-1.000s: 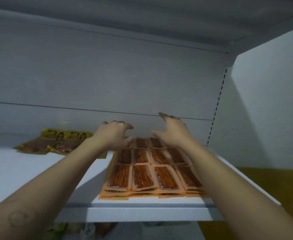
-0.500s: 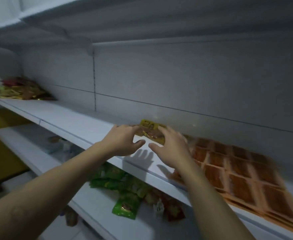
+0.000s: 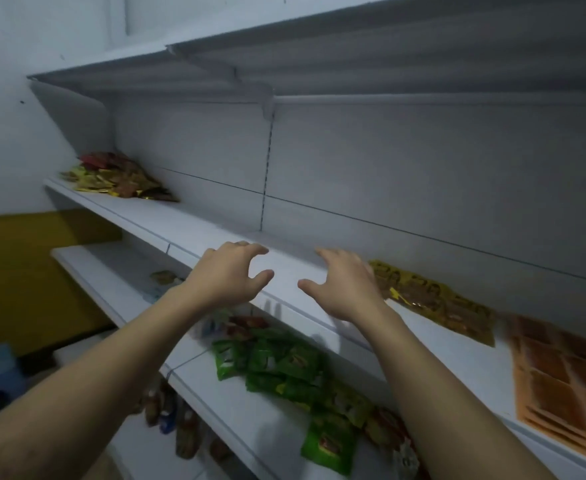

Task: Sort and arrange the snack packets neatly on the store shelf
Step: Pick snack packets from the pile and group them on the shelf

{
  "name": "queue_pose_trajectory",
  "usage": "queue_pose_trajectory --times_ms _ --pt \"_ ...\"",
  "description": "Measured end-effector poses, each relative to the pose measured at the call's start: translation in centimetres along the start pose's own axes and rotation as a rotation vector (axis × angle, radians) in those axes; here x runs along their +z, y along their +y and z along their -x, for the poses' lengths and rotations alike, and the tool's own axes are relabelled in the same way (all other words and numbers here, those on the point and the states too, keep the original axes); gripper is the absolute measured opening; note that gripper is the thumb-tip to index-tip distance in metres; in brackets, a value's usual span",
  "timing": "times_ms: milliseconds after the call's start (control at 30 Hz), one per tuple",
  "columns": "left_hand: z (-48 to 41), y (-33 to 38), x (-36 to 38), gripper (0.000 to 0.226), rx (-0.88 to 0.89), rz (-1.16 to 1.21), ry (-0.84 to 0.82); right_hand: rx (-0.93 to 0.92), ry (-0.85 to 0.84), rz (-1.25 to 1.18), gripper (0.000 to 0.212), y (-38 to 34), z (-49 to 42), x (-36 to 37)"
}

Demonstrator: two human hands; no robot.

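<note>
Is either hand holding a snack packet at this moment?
No, the left hand and right hand both hover with loosely curled, empty fingers over a bare stretch of the shelf.

Shop: white tiered metal shelving (image 3: 215, 233), slotted upright (image 3: 267, 174), piled snack packets (image 3: 284, 368).

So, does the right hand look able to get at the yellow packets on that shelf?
Probably yes. The right hand holds nothing, fingers spread, just left of the yellow packets; nothing stands between them or covers the packets.
</note>
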State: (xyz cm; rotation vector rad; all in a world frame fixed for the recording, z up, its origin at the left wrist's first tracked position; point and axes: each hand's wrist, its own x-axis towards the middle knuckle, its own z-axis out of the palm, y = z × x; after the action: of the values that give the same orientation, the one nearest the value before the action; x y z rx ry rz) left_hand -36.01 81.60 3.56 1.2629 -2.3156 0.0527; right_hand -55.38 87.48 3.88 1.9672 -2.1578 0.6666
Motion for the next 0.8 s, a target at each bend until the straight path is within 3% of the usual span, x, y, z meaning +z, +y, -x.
queue_pose_trajectory --times_ms 333,800 --pt "0.6 -17.6 -3.0 0.054 -0.124 0.001 0.051 -0.141 -0.048 0.025 0.069 -15.9 -8.8 7.3" --pt "1.6 -31.6 -4.9 0.053 -0.323 -0.029 0.071 -0.295 -0.14 -0.016 0.068 -27.1 -17.0 13.6"
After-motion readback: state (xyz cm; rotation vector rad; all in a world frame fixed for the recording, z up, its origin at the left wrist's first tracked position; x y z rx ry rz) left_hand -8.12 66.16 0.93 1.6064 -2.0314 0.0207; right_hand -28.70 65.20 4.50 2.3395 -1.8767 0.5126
